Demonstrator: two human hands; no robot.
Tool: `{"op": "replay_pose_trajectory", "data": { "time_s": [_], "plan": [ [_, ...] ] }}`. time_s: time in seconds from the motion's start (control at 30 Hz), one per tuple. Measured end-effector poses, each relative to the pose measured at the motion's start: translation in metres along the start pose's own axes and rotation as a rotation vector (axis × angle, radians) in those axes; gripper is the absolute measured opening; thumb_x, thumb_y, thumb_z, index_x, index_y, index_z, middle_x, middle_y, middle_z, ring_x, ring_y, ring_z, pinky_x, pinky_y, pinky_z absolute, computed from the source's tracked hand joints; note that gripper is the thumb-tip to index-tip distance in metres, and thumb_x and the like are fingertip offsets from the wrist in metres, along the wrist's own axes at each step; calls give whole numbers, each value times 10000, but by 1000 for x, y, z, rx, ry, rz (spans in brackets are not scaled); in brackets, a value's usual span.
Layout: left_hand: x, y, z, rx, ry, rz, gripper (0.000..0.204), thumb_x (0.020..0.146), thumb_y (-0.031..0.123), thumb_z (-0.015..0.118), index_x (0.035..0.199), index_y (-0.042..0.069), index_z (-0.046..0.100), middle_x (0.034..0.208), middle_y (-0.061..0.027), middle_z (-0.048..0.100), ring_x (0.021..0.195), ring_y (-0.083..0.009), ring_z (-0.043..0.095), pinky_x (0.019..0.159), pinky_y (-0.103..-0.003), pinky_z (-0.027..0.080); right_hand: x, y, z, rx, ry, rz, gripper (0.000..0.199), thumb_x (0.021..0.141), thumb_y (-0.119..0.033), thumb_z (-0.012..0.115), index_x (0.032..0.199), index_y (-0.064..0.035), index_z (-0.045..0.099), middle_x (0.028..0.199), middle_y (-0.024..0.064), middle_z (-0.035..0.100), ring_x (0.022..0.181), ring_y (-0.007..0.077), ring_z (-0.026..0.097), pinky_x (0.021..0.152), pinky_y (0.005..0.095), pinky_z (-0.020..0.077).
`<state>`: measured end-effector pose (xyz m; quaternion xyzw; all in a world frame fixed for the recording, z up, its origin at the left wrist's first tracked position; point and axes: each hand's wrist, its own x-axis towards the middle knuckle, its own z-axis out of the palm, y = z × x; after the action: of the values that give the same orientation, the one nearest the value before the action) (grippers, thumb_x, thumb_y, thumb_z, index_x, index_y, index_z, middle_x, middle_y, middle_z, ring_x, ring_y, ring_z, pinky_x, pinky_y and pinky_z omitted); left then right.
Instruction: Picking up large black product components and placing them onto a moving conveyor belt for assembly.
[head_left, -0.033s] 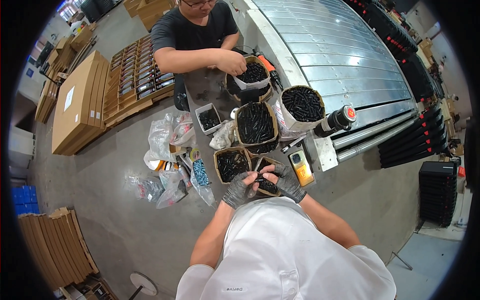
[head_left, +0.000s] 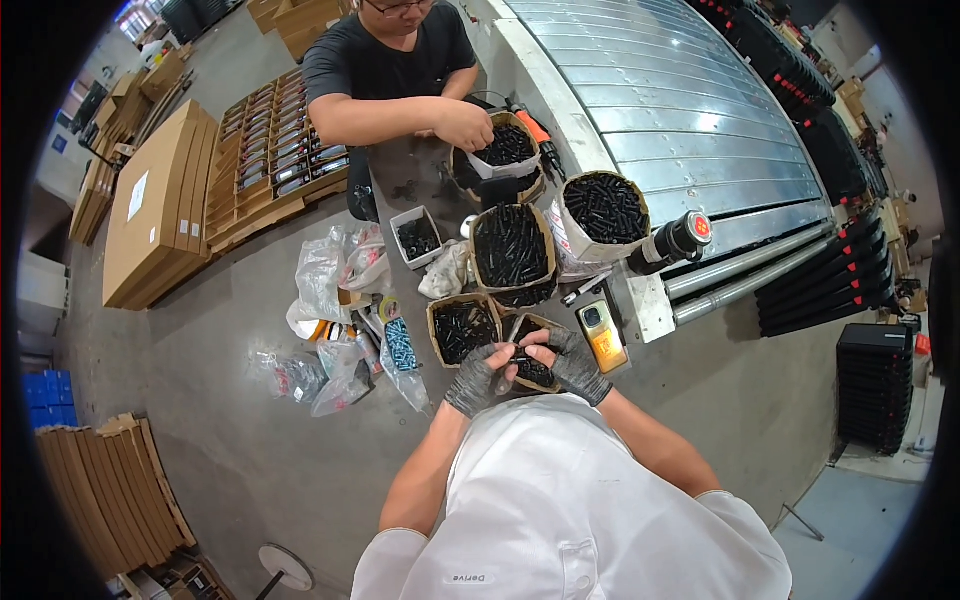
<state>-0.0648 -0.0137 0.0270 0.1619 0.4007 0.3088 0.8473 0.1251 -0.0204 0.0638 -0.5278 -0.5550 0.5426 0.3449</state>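
Note:
Both of my hands wear grey fingerless gloves and meet at the fingertips over a small box of black parts (head_left: 536,373). My left hand (head_left: 474,380) is closed in a pinch, thumb and fingers pressed together. My right hand (head_left: 570,364) pinches from the other side, its thumb almost touching the left fingertips. Something small sits between them, too tiny and covered to name. Beside my left hand stands another open box with black cylindrical parts (head_left: 465,332). A phone with an orange-yellow screen or back (head_left: 602,338) lies by my right hand.
Across the table a co-worker's hand (head_left: 464,124) reaches into a box of black parts (head_left: 504,147). More filled boxes (head_left: 512,245) and a white bag of parts (head_left: 606,208) stand between us. A metal slat conveyor (head_left: 690,110) lies at right; plastic bags (head_left: 340,375) lie at left.

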Motion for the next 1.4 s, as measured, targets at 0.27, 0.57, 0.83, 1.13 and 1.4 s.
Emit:
{"op": "replay_pose_trajectory", "data": {
  "time_s": [0.27, 0.57, 0.83, 1.13, 1.4],
  "plan": [
    [6, -4, 2, -145, -41, -8, 188, 882, 246, 658, 940, 77, 602, 650, -18, 582, 495, -103, 520, 426, -218, 387, -5, -2, 16, -335, 231, -247, 176, 891, -124, 594, 1013, -15, 660, 903, 117, 635, 841, 242, 613, 758, 331, 480],
    [8, -6, 9, 34, -61, 168, 304, 919, 342, 602, 1019, 56, 629, 698, 4, 575, 559, -94, 515, 492, -218, 399, -1, -8, 21, -232, 194, -197, 251, 880, -107, 603, 1104, 4, 618, 933, 96, 613, 883, 204, 595, 799, 309, 473],
    [6, 0, 12, 89, -82, 237, 356, 925, 309, 604, 1157, 38, 608, 763, 9, 608, 635, -82, 554, 562, -211, 448, 1, -24, 18, -65, 171, -94, 174, 872, -55, 597, 1037, 0, 600, 892, 70, 627, 816, 136, 599, 724, 268, 490],
    [6, 11, 18, 383, 17, 442, 246, 866, 126, 637, 1078, 4, 657, 957, -27, 669, 869, -95, 589, 800, -256, 479, 16, -34, -2, -474, 55, -212, 173, 848, -69, 587, 1012, -28, 624, 929, 118, 644, 862, 266, 635, 762, 335, 493],
    [32, 20, 8, 223, 88, 546, 361, 861, 91, 628, 1206, 0, 574, 1069, -71, 644, 974, -108, 576, 825, -251, 472, 83, -45, -28, -583, 60, -289, 138, 804, -43, 615, 940, -29, 637, 865, 125, 629, 823, 263, 622, 740, 335, 488]
  ]
}}
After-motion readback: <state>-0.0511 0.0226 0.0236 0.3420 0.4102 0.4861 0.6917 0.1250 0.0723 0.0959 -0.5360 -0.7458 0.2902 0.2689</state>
